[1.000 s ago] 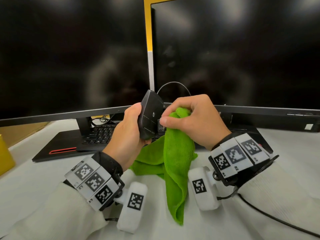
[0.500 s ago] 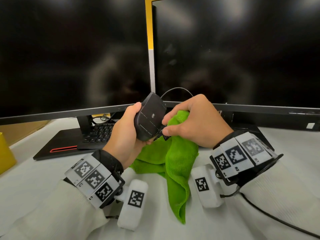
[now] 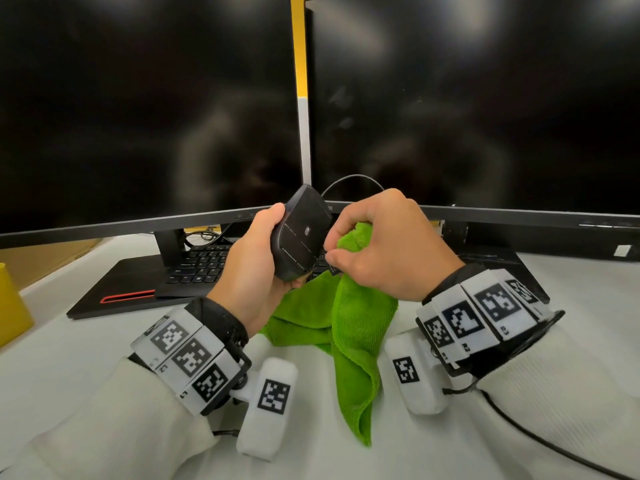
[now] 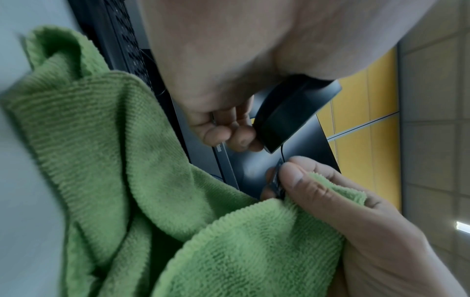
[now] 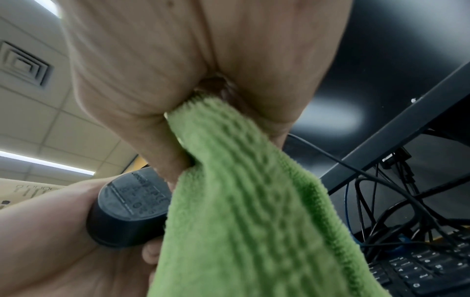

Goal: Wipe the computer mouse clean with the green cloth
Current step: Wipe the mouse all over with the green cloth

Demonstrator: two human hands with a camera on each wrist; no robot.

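At lower centre of the head view, the green cloth [image 3: 349, 327] trails down onto the white bench [image 3: 52, 341]. Above it, the right hand [image 3: 388, 251] bunches the cloth's top in curled fingers. Beside it, the left hand [image 3: 252, 268] grips the black computer mouse [image 3: 301, 233], raised at mid-frame. Behind stand a keyboard [image 3: 197, 265] and two dark monitors [image 3: 149, 109].

Green cloth [image 3: 349, 327]; black mouse [image 3: 301, 233]; checkered wristbands [image 3: 188, 355].

Left hand [image 3: 254, 268] raised, fingers curled round the mouse [image 3: 302, 233]. Right hand [image 3: 388, 244] alongside, fingers bunched, gripping the green cloth [image 3: 349, 327].
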